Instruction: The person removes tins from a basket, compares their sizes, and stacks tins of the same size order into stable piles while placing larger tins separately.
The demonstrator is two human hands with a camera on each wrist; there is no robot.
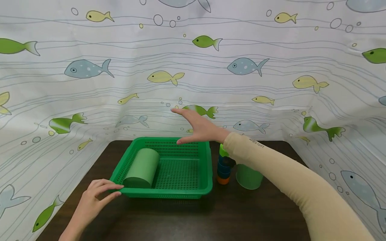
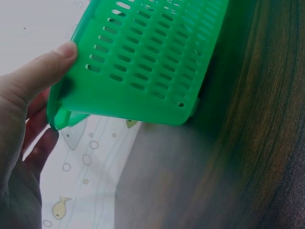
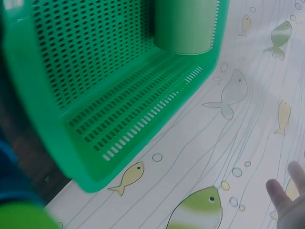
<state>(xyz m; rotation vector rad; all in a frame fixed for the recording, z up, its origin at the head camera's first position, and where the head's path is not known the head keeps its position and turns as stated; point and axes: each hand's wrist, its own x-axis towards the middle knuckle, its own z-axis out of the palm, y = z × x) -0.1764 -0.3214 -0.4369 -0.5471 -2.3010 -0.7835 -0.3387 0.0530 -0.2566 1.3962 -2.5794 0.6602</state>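
Note:
A green plastic basket (image 1: 164, 192) with slotted walls sits on the dark table. My left hand (image 1: 93, 197) pinches its rim at the front left corner; in the left wrist view the thumb of that hand (image 2: 40, 71) presses on the rim and the fingers are around the edge. Inside the basket, along its left side, lies a light green cylinder (image 1: 143, 165). Above the basket's back right part, my right hand (image 1: 200, 125) is in the air, thumb and fingers spread, holding nothing. Only the fingertips of the right hand (image 3: 290, 205) show in the right wrist view.
Right of the basket stands a slim stacked item (image 1: 223, 169) in green, blue and orange, with a black part (image 1: 230, 162) at its side. Beyond it is a green round container (image 1: 249, 177), partly hidden by the right sleeve (image 1: 271, 164). A fish-print curtain (image 1: 193, 90) surrounds the table.

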